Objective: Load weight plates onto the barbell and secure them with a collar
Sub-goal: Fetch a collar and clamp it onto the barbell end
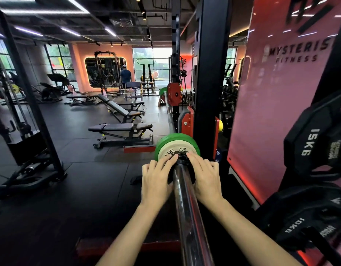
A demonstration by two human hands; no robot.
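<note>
A: Nearest thing?
B: Barbell sleeve point(187, 204), smooth shiny steel cylinder, long axis running from the camera straight away toward the rack.
A: Hands?
B: Left hand point(156, 179) and right hand point(206, 177) flank the sleeve, fingers curled round a black collar point(182, 160) ringing the bar, pressed against the plates.
A: Plates?
B: Small white disc point(168, 150) with dark lettering, flat face toward the camera, touching a thicker green plate point(177, 138) behind it.
A: Beyond?
B: Black rack upright point(211, 73); right, matte black plates marked 15KG point(309, 143) and 10KG point(300, 223). Far off, padded benches point(119, 127).
</note>
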